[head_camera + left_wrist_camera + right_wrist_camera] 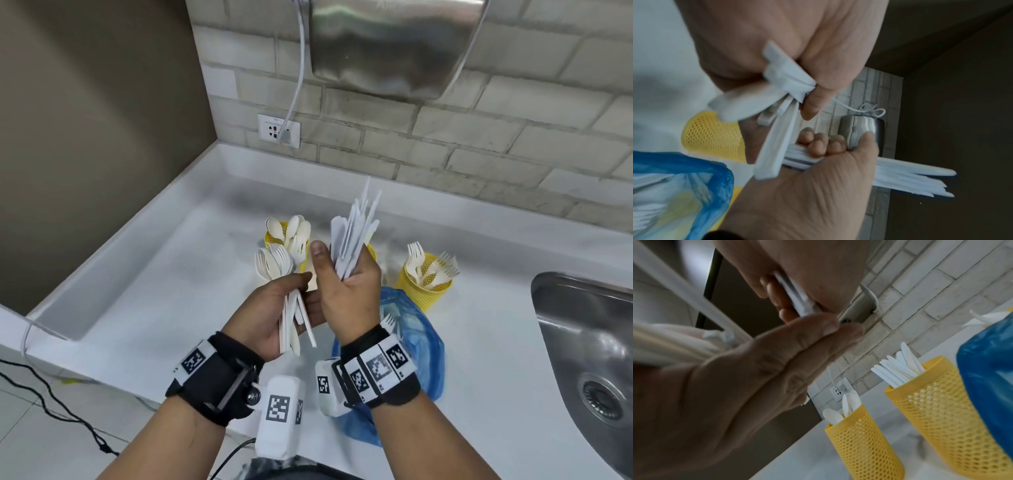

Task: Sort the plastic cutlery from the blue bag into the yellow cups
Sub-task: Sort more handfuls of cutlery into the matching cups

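Note:
My left hand (274, 308) grips a mixed bundle of white spoons and forks (275, 262) by the handles, heads pointing away. My right hand (346, 298) grips a bundle of white knives (356, 226), blades up, close beside the left hand. Both are raised above the counter in front of three yellow mesh cups. The left cup (270, 236) holds spoons and the right cup (423, 291) holds forks. The middle cup (941, 418) holds knives and is mostly hidden behind my right hand in the head view. The blue bag (416, 329) lies under my right wrist with a fork showing inside.
The white counter (154, 274) has a raised edge at the left and back. A steel sink (589, 342) is at the right. A wall socket (278, 130) with a cable and a metal hand dryer (387, 48) hang on the brick wall.

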Available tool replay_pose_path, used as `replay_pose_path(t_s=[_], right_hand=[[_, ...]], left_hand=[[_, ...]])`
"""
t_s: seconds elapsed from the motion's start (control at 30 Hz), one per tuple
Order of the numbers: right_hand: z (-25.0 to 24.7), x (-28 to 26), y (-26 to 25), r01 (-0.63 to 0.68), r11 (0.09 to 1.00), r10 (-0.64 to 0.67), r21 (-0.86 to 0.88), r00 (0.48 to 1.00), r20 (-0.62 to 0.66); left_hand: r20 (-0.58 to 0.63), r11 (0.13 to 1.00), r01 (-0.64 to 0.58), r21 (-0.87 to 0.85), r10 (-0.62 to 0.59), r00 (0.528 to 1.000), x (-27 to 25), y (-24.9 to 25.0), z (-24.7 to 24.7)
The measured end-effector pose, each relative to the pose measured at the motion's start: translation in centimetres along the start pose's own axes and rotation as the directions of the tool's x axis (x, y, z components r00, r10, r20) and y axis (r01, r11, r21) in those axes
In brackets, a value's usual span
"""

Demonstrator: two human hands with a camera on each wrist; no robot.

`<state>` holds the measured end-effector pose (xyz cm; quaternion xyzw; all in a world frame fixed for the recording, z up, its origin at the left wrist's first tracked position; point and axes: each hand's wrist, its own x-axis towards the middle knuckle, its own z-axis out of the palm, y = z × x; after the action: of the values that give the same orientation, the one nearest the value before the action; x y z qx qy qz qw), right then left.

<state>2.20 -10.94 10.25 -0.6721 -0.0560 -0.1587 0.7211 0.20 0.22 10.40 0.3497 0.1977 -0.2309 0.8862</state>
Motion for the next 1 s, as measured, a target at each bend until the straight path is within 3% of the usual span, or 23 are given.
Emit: replay_pose_path(t_s=[0.13,0.4,0.53,0.63,0.8,1.0], right_hand=[[0.8,0.1,0.8,-0.014,0.999,0.014,0.047,1.0,0.001],[0.9,-0.2,2.7,-0.087,0.995,0.088,0.057,0.996,-0.018],[0.5,0.9,2.0,-0.106,0.985,0.109,0.138,0.994,-0.016],[-0.5,2.2,1.0,-0.131,0.956,0.146,0.262,0.989,-0.038],[-3.1,4.9,1.5,-0.12,0.95,0.17,0.288,0.973,-0.154],[-4.2,8.1,2.9,-0.104,0.979,0.151,0.174,0.946,-0.285]], left_hand=[[0.067,1.0,-0.003,-0.001,0.003,0.998,0.0,0.6,-0.7],[0.04,0.997,-0.031,0.064,0.028,0.999,0.5,0.9,-1.8],[0.021,0.977,-0.05,0.205,0.047,0.999,1.1,1.1,-2.0],[0.029,0.922,-0.135,0.363,0.133,0.991,1.3,1.0,-1.9],[0.031,0.767,-0.271,0.582,0.313,0.949,1.6,1.1,-2.2],[0.079,0.69,-0.349,0.634,0.392,0.917,2.7,1.0,-2.7]])
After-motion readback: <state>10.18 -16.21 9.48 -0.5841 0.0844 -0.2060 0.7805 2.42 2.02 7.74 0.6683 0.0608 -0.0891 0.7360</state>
